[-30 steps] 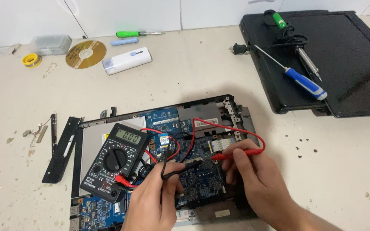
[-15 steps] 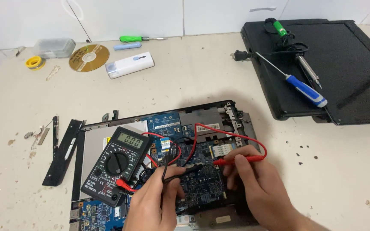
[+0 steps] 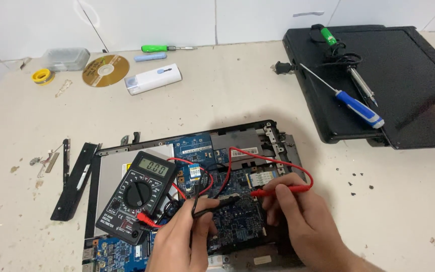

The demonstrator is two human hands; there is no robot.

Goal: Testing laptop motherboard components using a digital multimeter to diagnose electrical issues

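Beige tabletop [image 3: 237,95] fills most of what I see, with a closed black laptop [image 3: 409,85] lying at the far right; a blue-handled screwdriver [image 3: 351,103] and a soldering iron [image 3: 351,68] rest on its lid. Nearer to me sits the opened laptop chassis [image 3: 258,136], its blue circuit board [image 3: 227,211] bare, and over its left part lies a black multimeter [image 3: 136,194] with red and black leads running off it.

Both of my hands work over the board. My left hand [image 3: 182,242] pinches the black probe [image 3: 222,200], fingers closed around it; its long axis runs left to right, tip pointing right and resting on the board. My right hand [image 3: 303,221] is closed on the red probe [image 3: 280,191], which lies almost level, tip pointing left towards the gold connector strip [image 3: 263,177] just beyond my fingertips. The two tips face each other, near but apart, the red one slightly farther from me. I judge the right hand is the nearer one to that strip.

Far back on the table are a gold disc [image 3: 105,70], a white case [image 3: 154,79], a green screwdriver [image 3: 167,48] and a yellow roll [image 3: 42,76].
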